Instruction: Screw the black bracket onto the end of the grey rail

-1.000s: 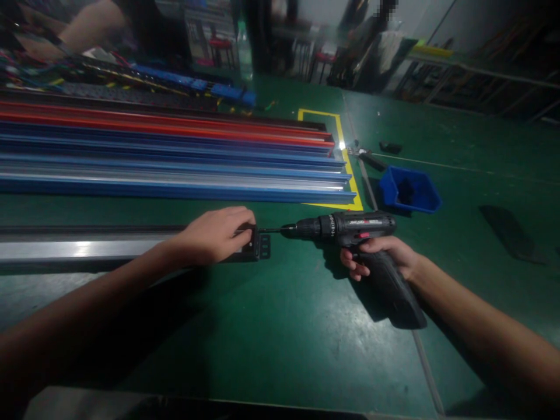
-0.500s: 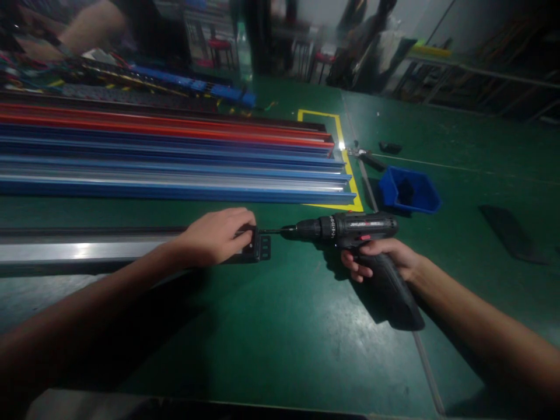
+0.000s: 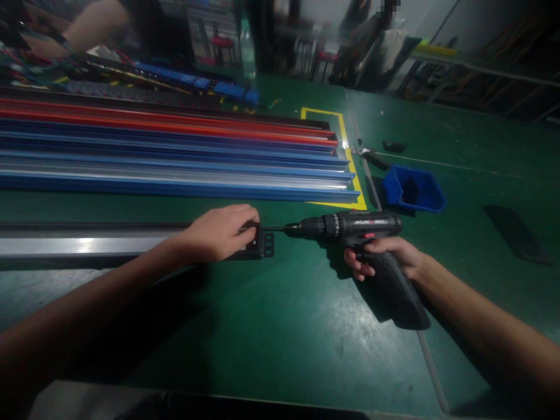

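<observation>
"What is the right hand (image 3: 385, 254) doing?"

"It is grasping the black drill (image 3: 371, 224), and the handle is hiding most of the palm. The bit (image 3: 280, 228) is pointing at the end of the metal bar (image 3: 87, 246). I can't tell if its tip is touching, as it is blending into the dark end piece (image 3: 257, 249)."

"And the left hand (image 3: 221, 233)?"

"It is clasping that end from above, covering part of it. The bar is lying on the green table (image 3: 306, 338) and running off the left edge."

"What else is looking unclear?"

"The blue bin (image 3: 431, 195) beyond the drill is holding something too dark to name. At top left, 1 co-worker's arm (image 3: 98, 26) is blurring and running out of view."
</observation>
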Available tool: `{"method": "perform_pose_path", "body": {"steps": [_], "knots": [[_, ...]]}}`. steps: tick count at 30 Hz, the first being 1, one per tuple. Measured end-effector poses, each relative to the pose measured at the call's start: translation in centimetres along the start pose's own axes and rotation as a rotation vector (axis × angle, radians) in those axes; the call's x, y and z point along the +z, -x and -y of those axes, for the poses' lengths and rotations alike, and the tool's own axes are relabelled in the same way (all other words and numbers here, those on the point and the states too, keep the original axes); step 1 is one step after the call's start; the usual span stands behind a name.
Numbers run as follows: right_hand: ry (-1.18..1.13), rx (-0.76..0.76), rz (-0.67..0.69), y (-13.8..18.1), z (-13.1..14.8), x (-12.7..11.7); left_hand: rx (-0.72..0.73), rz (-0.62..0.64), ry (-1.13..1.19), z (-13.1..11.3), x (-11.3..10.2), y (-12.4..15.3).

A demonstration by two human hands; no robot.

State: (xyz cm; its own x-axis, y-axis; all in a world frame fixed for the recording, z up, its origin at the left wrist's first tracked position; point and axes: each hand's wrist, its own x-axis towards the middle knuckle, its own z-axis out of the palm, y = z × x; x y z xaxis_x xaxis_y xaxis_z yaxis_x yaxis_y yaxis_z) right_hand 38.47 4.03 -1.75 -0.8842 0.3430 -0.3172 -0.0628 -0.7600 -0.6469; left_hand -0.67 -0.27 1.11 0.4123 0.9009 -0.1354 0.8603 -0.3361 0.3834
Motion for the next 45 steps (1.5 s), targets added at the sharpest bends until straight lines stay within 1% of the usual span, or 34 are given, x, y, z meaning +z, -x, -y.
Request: {"method": "perform_pose_path", "body": {"steps": [7, 12, 26, 32, 37, 41, 45], "knots": [[-0.073, 0.064, 0.019, -0.1, 0.3, -0.6, 0.010, -0.005, -0.005, -0.1, 0.0, 0.1], [-0.087, 0.027, 0.072, -0.1, 0.3, -0.6, 0.018, -0.019, -0.017, -0.1, 0.0, 0.1], [-0.064, 0.039, 0.052, 0.0, 0.1, -1.3, 0.036, -0.029, -0.025, -0.1, 0.0, 0.1], [-0.063, 0.077, -0.007, 0.1, 0.3, -0.8, 0.030, -0.011, -0.013, -0.5, -0.3, 0.2], [-0.068, 0.046, 0.054, 0.0, 0.2, -0.7, 0.014, -0.003, -0.006, -0.4, -0.3, 0.2], [-0.064, 0.035, 0.058, -0.1, 0.1, -0.8, 0.001, 0.001, -0.002, -0.2, -0.2, 0.1], [-0.068, 0.033, 0.063, -0.1, 0.2, -0.7, 0.019, 0.000, 0.000, -0.2, -0.1, 0.1]]}}
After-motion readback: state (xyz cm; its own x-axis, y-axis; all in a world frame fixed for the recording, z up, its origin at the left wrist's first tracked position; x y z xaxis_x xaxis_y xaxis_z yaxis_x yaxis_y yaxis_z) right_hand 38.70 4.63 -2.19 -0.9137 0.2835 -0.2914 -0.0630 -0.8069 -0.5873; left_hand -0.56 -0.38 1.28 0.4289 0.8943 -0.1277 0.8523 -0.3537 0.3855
